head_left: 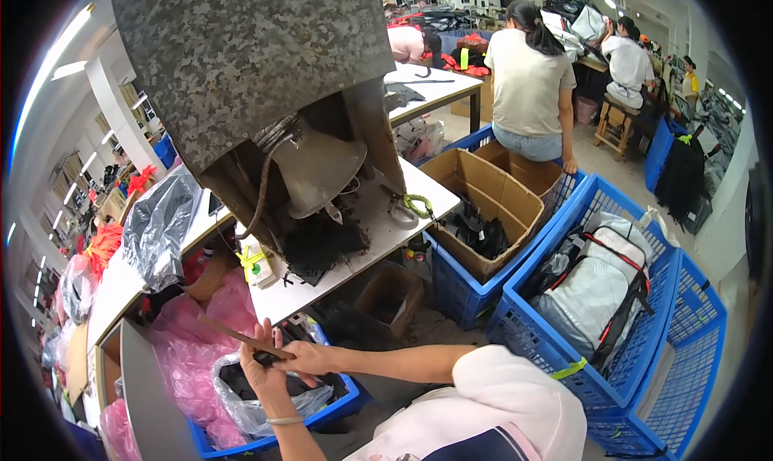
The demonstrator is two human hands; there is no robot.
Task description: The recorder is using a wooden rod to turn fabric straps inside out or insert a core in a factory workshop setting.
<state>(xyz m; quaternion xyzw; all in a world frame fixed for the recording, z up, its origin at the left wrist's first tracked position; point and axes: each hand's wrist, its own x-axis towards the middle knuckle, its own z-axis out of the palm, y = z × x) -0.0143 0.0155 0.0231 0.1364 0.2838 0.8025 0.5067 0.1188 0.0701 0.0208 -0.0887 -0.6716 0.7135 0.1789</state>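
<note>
A long, flat brown strip, perhaps wood, slants up to the left in front of me. Its lower end is gripped by my right hand, whose fingers are closed round it. My left hand is upright where the strip crosses it, its fingers bent and partly hidden. Something small and dark shows between the two hands; its kind is unclear. Below them sits a blue crate lined with a clear plastic bag that has black pieces inside.
A mottled grey metal housing hangs over a white table, with a cone-shaped part and black scraps beneath. Pink plastic lies left. Blue crates and a carton stand right. Beyond, a person sits.
</note>
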